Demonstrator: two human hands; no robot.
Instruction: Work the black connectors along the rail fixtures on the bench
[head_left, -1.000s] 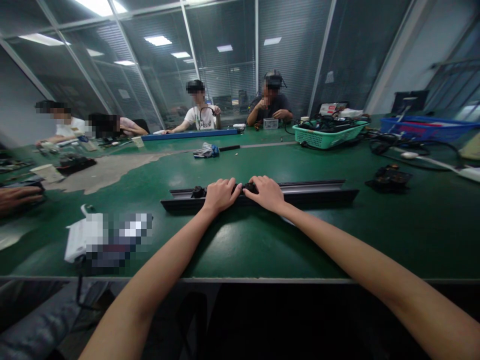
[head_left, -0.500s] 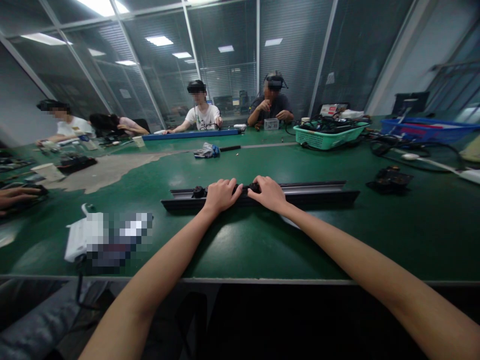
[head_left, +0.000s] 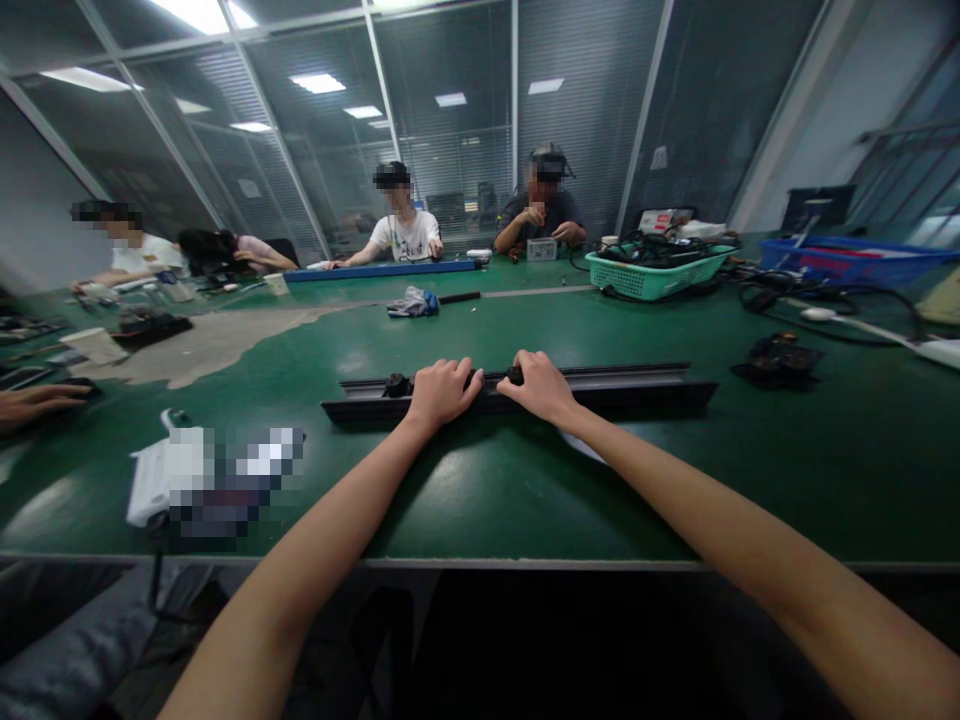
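Reading the head view, the only one I have from here. Both bare hands sit on a long black metal rail [head_left: 615, 394], which lies lengthwise across a green-topped workbench [head_left: 487, 510], with the rail directly under the fingers. The left hand [head_left: 442, 392] is curled over the rail, its fingers [head_left: 466, 382] closed down on the top edge, and a black fitting [head_left: 398, 385] sits just beside them on the thumb side. The right hand [head_left: 540, 388] is arched, its fingertips [head_left: 520, 368] closed on a second black fitting [head_left: 514, 375] on the rail. The thumbs are mostly hidden, so I cannot tell how firm either hold is.

The hands are near each other, with a short stretch of rail between them. Left of the left fingers, nearer the bench edge, lies a white package [head_left: 180, 470], too pixelated to identify. Right of the right fingers sits a black electronic assembly [head_left: 778, 361]. Well beyond the fingers are crumpled gloves [head_left: 411, 301], a green plastic basket of cables [head_left: 656, 272], and two co-workers [head_left: 405, 232]. Another person's hand [head_left: 37, 402] rests far left.
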